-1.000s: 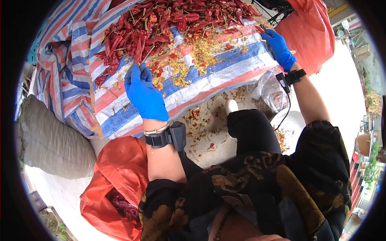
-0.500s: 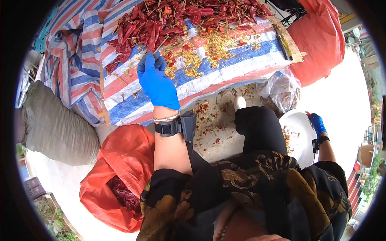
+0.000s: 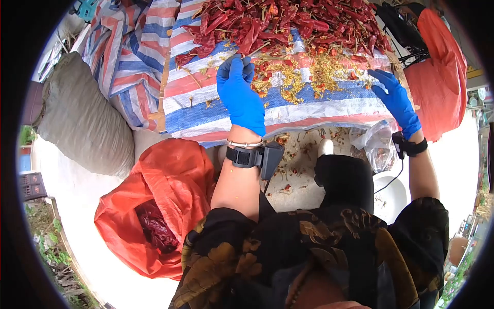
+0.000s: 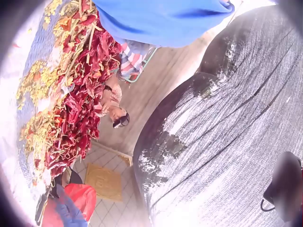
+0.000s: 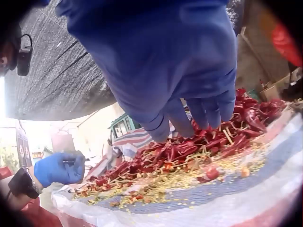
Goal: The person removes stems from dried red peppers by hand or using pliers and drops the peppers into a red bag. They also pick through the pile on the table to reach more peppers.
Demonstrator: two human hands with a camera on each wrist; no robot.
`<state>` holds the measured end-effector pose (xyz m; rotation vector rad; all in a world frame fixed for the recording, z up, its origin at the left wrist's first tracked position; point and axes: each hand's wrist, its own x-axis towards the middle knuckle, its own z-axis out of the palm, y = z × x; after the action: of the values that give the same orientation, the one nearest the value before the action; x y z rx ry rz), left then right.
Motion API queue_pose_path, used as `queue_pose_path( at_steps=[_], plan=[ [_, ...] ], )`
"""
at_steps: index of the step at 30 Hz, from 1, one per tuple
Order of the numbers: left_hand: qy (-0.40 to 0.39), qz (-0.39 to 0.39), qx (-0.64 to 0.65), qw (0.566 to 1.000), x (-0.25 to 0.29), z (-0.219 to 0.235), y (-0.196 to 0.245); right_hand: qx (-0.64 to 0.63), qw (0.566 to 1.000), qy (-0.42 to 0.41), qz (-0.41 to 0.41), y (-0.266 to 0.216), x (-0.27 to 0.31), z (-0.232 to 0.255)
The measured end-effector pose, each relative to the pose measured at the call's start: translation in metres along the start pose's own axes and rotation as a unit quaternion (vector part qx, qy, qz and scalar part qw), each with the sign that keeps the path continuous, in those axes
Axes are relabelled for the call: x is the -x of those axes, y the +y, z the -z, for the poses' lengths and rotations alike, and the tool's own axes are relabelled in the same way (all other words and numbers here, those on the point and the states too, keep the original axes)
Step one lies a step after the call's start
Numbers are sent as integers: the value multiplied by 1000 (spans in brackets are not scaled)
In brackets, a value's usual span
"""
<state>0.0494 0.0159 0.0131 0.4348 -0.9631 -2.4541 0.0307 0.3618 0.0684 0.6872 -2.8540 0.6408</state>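
Observation:
My blue-gloved left hand [image 3: 239, 98] has its fingers bent at the near edge of a pile of dried red chillies [image 3: 309, 23]. A pale stem [image 3: 260, 48] runs up from beside its fingertips, and I cannot tell whether they pinch it. In the right wrist view the left hand [image 5: 59, 169] shows bent fingers low beside the pile. My right hand [image 3: 395, 100], also gloved, hovers over the right side of the striped sheet [image 3: 231, 116] with fingers extended and nothing in it. Yellow seeds [image 3: 290, 85] and red scraps are scattered between the hands.
Below left, a red sack [image 3: 175, 159] stands open with chillies inside, beside a full grey sack [image 3: 85, 113]. Another red sack [image 3: 437, 92] stands at the right. A white basin [image 3: 388, 193] and a clear plastic bag [image 3: 378, 147] are under the table's front edge.
My right hand went from the sheet's right edge down to the basin with a red piece, then came back to the sheet without it. The left hand stayed at the pile's edge.

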Motion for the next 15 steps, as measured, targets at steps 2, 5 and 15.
queue_pose_path(
  at_steps=[2,5,15],
  plan=[
    [3,-5,5,1000,-1,1,-1,22,994,-16,102,-53,-60,-19],
    [22,13,30,999,-1,2,-2,110,971,-42,208,-95,-138,-64],
    [38,16,40,998,-7,3,5,230,942,-132,207,-197,-272,-158]
  ],
)
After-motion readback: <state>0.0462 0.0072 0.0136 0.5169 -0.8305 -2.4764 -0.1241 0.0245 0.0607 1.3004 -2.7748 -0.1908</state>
